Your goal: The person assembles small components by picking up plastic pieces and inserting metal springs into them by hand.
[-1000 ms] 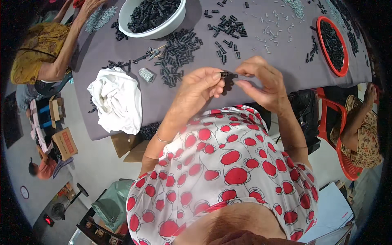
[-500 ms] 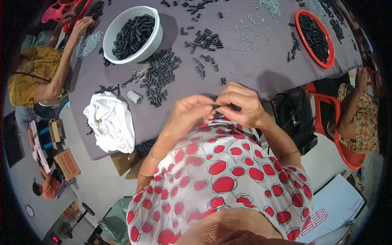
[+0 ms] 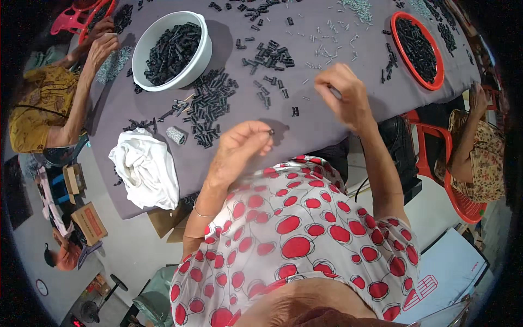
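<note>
My left hand (image 3: 239, 150) is pinched around a small black plastic piece (image 3: 271, 132), whose end sticks out past thumb and fingertip. Off to the right and farther over the table, my right hand (image 3: 344, 101) has its fingers curled together; whether anything small is between them cannot be made out. Just beyond it lie scattered small silvery spring-like pieces (image 3: 327, 52). One black piece (image 3: 295, 111) rests on the cloth between the hands. Left of them spreads a heap of black plastic pieces (image 3: 210, 101), with a smaller cluster (image 3: 272, 55) farther off.
A white basin (image 3: 202, 60) of black pieces stands at the far left, a red tray (image 3: 396, 34) of them at the right. Near the left edge are a white cloth (image 3: 144, 169) and a silvery roll-shaped object (image 3: 175, 135). Co-workers sit on both sides.
My hands have come apart from where they met around the small black piece. The right hand has moved away, up and right toward the silvery pieces; the left keeps the black piece.
</note>
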`<control>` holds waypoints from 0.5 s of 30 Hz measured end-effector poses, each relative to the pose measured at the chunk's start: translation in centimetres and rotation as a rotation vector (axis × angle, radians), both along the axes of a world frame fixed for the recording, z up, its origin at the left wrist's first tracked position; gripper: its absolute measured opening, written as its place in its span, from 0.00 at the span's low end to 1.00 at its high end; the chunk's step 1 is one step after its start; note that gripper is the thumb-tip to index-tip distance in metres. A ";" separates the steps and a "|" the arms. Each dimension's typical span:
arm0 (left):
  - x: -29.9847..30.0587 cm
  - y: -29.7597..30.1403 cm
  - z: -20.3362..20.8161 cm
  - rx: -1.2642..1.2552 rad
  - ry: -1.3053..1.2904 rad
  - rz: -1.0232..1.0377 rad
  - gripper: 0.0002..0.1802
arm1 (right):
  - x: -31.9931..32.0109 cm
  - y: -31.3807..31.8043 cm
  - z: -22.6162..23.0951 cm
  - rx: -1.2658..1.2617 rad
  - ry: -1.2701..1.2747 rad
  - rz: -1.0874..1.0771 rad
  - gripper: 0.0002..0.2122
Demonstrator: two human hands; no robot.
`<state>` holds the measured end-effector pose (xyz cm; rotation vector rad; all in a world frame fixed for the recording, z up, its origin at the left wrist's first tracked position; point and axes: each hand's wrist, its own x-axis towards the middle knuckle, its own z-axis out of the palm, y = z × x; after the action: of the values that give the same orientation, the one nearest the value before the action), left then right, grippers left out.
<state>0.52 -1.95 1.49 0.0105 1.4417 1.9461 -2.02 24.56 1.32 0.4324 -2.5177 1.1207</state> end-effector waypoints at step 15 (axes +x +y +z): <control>0.3 0.4 0.0 -0.044 0.074 0.137 0.10 | -0.9 -1.7 0.2 0.394 0.032 0.110 0.06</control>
<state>0.82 -1.58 1.49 -0.0382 1.5696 2.0421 -2.96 22.88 1.50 0.6909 -2.7140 0.6390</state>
